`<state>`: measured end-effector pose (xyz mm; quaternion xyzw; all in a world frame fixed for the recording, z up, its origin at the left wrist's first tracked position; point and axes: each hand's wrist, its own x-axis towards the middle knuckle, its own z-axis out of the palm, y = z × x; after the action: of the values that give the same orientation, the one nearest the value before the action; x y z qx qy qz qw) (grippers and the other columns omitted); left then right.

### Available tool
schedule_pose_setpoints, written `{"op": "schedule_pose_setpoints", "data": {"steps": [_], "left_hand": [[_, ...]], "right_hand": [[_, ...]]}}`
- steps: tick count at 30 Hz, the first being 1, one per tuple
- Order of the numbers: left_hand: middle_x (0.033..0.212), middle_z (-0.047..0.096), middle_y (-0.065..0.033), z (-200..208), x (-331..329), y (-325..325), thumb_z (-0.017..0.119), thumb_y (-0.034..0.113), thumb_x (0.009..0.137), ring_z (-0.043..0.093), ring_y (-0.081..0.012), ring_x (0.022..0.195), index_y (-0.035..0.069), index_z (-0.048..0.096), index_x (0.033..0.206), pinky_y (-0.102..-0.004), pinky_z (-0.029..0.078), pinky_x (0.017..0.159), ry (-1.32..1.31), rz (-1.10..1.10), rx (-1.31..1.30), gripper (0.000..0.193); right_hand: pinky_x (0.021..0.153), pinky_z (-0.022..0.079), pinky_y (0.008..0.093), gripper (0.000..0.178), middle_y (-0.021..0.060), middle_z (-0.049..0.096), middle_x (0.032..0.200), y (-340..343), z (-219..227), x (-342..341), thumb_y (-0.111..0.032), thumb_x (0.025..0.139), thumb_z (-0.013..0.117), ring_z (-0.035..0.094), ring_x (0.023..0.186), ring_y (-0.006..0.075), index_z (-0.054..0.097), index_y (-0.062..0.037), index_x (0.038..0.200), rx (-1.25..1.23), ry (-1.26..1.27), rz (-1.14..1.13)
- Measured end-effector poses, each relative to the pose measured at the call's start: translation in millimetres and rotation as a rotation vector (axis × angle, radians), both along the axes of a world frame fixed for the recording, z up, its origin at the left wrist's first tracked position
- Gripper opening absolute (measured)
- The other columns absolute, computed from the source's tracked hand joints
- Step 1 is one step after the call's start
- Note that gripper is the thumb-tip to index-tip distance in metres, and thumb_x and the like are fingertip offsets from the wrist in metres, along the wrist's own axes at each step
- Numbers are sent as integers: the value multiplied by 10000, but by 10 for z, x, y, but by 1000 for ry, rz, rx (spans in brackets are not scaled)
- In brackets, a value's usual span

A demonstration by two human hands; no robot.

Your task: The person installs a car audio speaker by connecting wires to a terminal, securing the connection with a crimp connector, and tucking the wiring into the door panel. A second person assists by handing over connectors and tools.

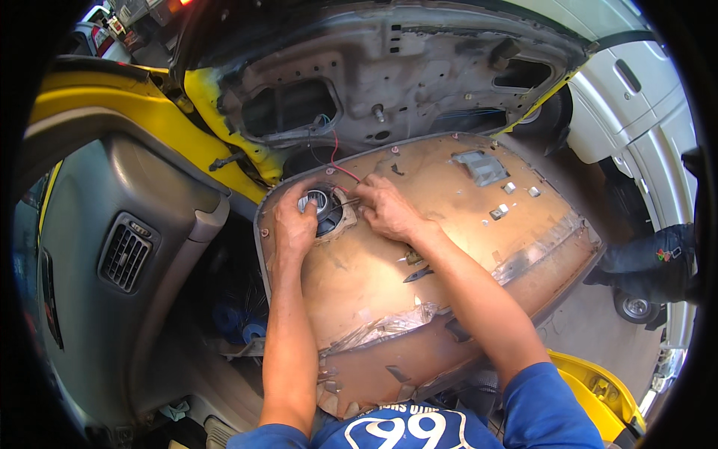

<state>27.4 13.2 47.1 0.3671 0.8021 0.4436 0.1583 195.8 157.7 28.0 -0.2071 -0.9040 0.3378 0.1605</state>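
Observation:
A brown door trim panel (359, 277) lies with its back side up, leaning by the open car door. In its round opening sits a speaker (317, 200) with a silvery round magnet. My left hand (295, 221) grips the speaker from the left, fingers curled over its edge and thumb by the magnet. On the other side, my right hand (387, 209) is closed, its fingertips pinching a thin dark rod that points at the speaker; its exact kind is unclear. A red wire (334, 150) runs from the door down to my right fingers.
The stripped yellow door (359, 82) stands open beyond the panel. At left are the dashboard (164, 194) and its air vent (127, 253). White clips (499, 212) dot the panel. A person's dark-clothed leg (643, 262) and a silver vehicle (636, 97) are at right.

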Motion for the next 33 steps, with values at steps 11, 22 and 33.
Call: {"op": "schedule_pose_setpoints", "data": {"steps": [11, 22, 33], "left_hand": [[1190, 774, -167, -227, -10, -26, 681, 1, 894, 748, -276, 1028, 45, 735, 1299, -388, 566, 947, -78, 30, 13, 411], [1069, 782, -140, -540, -63, 8, 732, 81, 912, 751, -234, 944, 28, 737, 1289, -359, 579, 889, -43, 229, -75, 380], [1184, 766, -185, -445, -52, 12, 766, 153, 909, 757, -295, 1004, 22, 695, 1341, -406, 578, 931, 15, 244, -104, 456]], "right_hand": [[1006, 506, 475, 201, 188, 641, 1123, 44, -73, -154, -133, 905, 677, 606, 1187, 390, 748, -16, 1051, -35, -108, 27], [911, 581, 505, 307, 301, 743, 1072, 4, -193, -860, -173, 817, 722, 723, 1035, 472, 794, 23, 1042, -78, -437, -236], [976, 579, 465, 329, 297, 752, 1092, -188, -152, -1068, -192, 813, 741, 733, 1120, 406, 801, 38, 1039, -55, -500, -363]]}}
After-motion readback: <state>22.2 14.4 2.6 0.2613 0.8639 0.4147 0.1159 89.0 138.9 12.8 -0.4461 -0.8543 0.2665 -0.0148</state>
